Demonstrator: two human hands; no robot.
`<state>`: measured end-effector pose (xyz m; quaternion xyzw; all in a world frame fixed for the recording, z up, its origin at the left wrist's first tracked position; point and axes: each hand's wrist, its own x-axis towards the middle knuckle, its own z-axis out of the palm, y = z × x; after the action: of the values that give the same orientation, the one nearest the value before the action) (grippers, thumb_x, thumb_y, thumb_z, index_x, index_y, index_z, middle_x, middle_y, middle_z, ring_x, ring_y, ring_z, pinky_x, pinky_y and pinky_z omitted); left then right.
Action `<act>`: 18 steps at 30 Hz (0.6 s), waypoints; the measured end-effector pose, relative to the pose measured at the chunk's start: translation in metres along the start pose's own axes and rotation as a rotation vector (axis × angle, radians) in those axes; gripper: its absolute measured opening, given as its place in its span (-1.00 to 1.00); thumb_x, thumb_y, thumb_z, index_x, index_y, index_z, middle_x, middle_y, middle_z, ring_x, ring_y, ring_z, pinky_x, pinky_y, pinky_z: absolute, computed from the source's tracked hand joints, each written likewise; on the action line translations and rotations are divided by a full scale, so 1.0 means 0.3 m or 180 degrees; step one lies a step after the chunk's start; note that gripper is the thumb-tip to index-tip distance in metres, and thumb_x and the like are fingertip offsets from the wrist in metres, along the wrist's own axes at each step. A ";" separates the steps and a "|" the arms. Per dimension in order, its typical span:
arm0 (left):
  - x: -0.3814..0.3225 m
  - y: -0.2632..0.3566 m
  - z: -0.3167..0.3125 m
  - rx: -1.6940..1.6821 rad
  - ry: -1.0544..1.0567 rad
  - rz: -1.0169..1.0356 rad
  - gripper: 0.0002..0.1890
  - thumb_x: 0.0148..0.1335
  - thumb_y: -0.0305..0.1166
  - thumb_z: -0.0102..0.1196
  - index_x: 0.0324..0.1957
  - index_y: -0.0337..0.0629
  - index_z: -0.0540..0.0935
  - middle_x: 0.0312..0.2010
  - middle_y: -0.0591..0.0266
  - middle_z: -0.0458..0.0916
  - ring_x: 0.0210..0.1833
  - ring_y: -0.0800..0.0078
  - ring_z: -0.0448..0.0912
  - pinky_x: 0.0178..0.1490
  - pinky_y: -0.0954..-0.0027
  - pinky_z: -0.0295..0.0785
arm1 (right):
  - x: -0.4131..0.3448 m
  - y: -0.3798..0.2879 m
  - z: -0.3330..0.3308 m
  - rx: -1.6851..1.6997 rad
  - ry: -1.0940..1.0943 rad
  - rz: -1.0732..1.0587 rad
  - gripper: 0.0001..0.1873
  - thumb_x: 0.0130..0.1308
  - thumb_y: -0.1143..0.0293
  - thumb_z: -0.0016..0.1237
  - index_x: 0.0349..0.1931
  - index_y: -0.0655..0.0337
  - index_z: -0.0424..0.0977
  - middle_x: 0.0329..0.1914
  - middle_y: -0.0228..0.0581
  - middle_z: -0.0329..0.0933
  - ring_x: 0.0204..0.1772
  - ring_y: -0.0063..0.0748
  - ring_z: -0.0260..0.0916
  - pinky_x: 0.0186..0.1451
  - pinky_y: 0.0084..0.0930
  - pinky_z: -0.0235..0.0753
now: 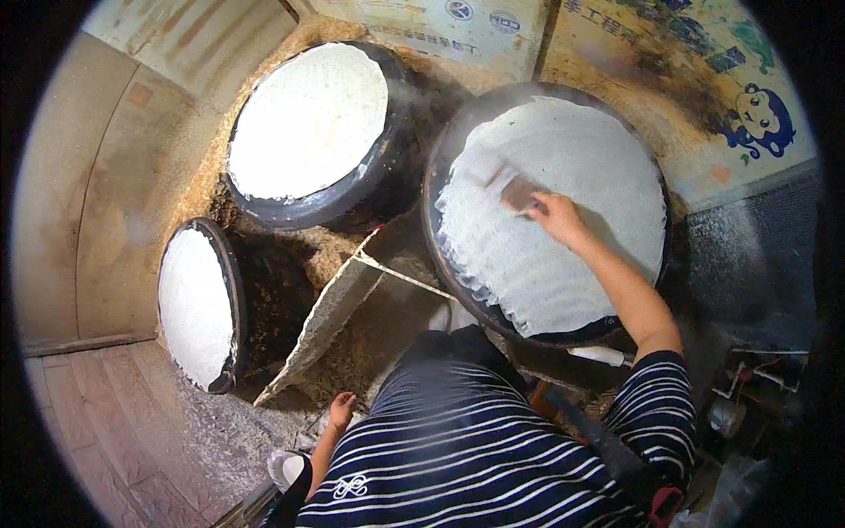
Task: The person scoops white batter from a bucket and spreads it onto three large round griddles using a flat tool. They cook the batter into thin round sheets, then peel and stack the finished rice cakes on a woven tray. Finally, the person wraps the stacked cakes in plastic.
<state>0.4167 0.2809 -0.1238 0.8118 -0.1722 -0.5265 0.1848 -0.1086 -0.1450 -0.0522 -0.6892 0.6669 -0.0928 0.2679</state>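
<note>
My right hand [554, 214] grips a small flat scraper [518, 193], blurred, over a white sheet of batter [561, 158]. That sheet spreads across a large round black griddle [441, 251], with ragged edges at the left and bottom. Down beside my body hangs my left hand [343, 408], fingers loosely curled, with nothing seen in it. A second round black griddle [389, 158] at the upper left bears a white layer [317, 125]. Further left, a smaller one [239, 303] carries another white layer [197, 307].
Between the griddles and my legs stands a thin, crusted board [323, 323]. Stained wall panels [634, 72] rise behind. A white bowl [288, 467] is low at the left, and a dark panel [752, 264] stands at the right, above metal parts [726, 412].
</note>
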 end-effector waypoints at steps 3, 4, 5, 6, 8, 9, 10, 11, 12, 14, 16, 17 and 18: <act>0.008 0.027 0.004 0.0087 -0.0102 0.0090 -0.72 0.19 -0.33 0.06 -0.12 -0.29 0.46 -0.36 0.28 0.50 -0.34 0.52 0.47 -0.31 0.47 0.43 | 0.032 -0.040 -0.058 -0.0730 0.0322 -0.0215 -0.60 0.14 0.16 -0.02 0.00 0.02 0.39 -0.06 -0.16 0.44 -0.03 -0.15 0.40 -0.02 -0.23 0.38; 0.010 0.032 0.016 -0.0139 -0.0004 -0.0013 -0.72 0.18 -0.31 0.06 -0.12 -0.27 0.46 -0.37 0.31 0.50 -0.37 0.54 0.45 -0.37 0.50 0.39 | 0.067 -0.006 -0.092 -0.0713 0.0579 -0.0187 -0.60 0.13 0.15 -0.02 -0.01 0.01 0.38 -0.08 -0.18 0.43 -0.03 -0.14 0.39 -0.01 -0.19 0.36; 0.012 0.038 0.020 -0.0200 -0.0063 0.0060 -0.72 0.19 -0.31 0.06 -0.12 -0.26 0.46 -0.37 0.32 0.49 -0.39 0.54 0.44 -0.39 0.50 0.38 | 0.103 0.059 -0.144 -0.0630 0.0818 0.0152 -0.58 0.11 0.15 0.00 -0.03 0.06 0.35 -0.06 -0.16 0.44 -0.01 -0.13 0.39 -0.01 -0.20 0.37; 0.010 0.039 0.033 -0.0238 -0.0135 0.0110 -0.72 0.19 -0.31 0.05 -0.12 -0.25 0.46 -0.37 0.32 0.49 -0.40 0.54 0.44 -0.41 0.51 0.37 | 0.133 0.141 -0.198 -0.0629 0.1202 0.0325 -0.61 0.09 0.19 0.02 -0.05 0.03 0.39 -0.13 -0.16 0.50 -0.11 -0.12 0.45 -0.12 -0.29 0.42; 0.002 0.038 0.049 -0.0256 -0.0193 0.0126 -0.73 0.21 -0.30 0.03 -0.11 -0.23 0.46 -0.38 0.33 0.49 -0.49 0.55 0.40 -0.47 0.52 0.32 | 0.154 0.318 -0.288 -0.0359 0.1509 0.0837 -0.56 0.01 0.16 0.09 -0.08 0.12 0.44 -0.12 -0.11 0.51 -0.09 -0.13 0.46 -0.10 -0.33 0.42; -0.002 0.036 0.057 0.0189 -0.0187 0.0258 -0.73 0.22 -0.31 0.03 -0.10 -0.24 0.46 -0.37 0.32 0.49 -0.48 0.54 0.44 -0.43 0.51 0.37 | 0.150 0.393 -0.308 0.0006 0.1345 0.1013 -0.55 0.02 0.16 0.09 -0.09 0.15 0.45 -0.13 -0.13 0.52 -0.10 -0.17 0.45 -0.09 -0.36 0.41; -0.011 0.029 0.062 0.0089 -0.0306 0.0289 -0.72 0.22 -0.31 0.03 -0.10 -0.25 0.45 -0.37 0.30 0.50 -0.45 0.52 0.47 -0.40 0.50 0.40 | 0.168 0.447 -0.336 0.0338 0.1281 0.1135 -0.55 0.03 0.15 0.09 -0.09 0.18 0.45 -0.15 -0.15 0.52 -0.11 -0.22 0.45 -0.09 -0.39 0.40; -0.019 0.023 0.068 0.0049 -0.0345 0.0229 -0.72 0.22 -0.31 0.03 -0.09 -0.26 0.45 -0.38 0.28 0.50 -0.42 0.51 0.50 -0.36 0.49 0.43 | 0.195 0.479 -0.359 0.0667 0.1221 0.1246 -0.54 0.03 0.14 0.09 -0.09 0.21 0.46 -0.16 -0.16 0.53 -0.12 -0.26 0.45 -0.09 -0.42 0.39; -0.027 0.015 0.069 0.0251 -0.0361 0.0196 -0.72 0.22 -0.32 0.02 -0.10 -0.30 0.46 -0.38 0.23 0.52 -0.36 0.46 0.55 -0.30 0.46 0.46 | 0.208 0.489 -0.361 0.0994 0.1158 0.1350 -0.53 0.04 0.13 0.09 -0.09 0.24 0.47 -0.17 -0.18 0.54 -0.13 -0.31 0.45 -0.08 -0.45 0.38; -0.036 0.000 0.067 0.0523 -0.0421 0.0169 -0.73 0.23 -0.32 0.01 -0.11 -0.30 0.46 -0.37 0.22 0.53 -0.35 0.45 0.55 -0.30 0.45 0.46 | 0.231 0.435 -0.329 0.1751 0.0865 0.1182 -0.57 0.08 0.13 0.08 -0.16 0.30 0.51 -0.18 -0.22 0.53 -0.11 -0.42 0.40 -0.07 -0.51 0.35; -0.033 -0.011 0.057 0.0809 -0.0462 0.0120 -0.75 0.23 -0.33 0.02 -0.13 -0.28 0.48 -0.36 0.22 0.54 -0.35 0.47 0.53 -0.29 0.45 0.45 | 0.246 0.303 -0.259 0.2228 0.0382 0.0670 -0.57 0.13 0.16 0.03 -0.08 0.29 0.47 -0.09 -0.19 0.50 -0.04 -0.39 0.39 -0.03 -0.51 0.35; -0.029 -0.014 0.050 0.0632 -0.0394 0.0254 -0.75 0.22 -0.34 0.03 -0.13 -0.28 0.48 -0.36 0.22 0.54 -0.35 0.47 0.52 -0.30 0.44 0.45 | 0.233 0.228 -0.209 0.1833 0.0292 0.0642 -0.55 0.15 0.16 -0.01 -0.05 0.31 0.43 -0.09 -0.15 0.49 -0.03 -0.34 0.40 -0.01 -0.44 0.35; -0.020 -0.013 0.044 0.0536 -0.0276 0.0195 -0.76 0.22 -0.34 0.03 -0.14 -0.28 0.48 -0.36 0.22 0.53 -0.36 0.48 0.51 -0.30 0.44 0.45 | 0.206 0.151 -0.159 0.1453 0.0209 0.0439 -0.53 0.17 0.16 -0.05 -0.02 0.33 0.39 -0.09 -0.11 0.48 -0.02 -0.28 0.40 0.02 -0.38 0.36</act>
<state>0.4027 0.2855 -0.1259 0.7952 -0.2485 -0.5390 0.1244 -0.1655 -0.2151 -0.0488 -0.5601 0.6824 -0.2450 0.4006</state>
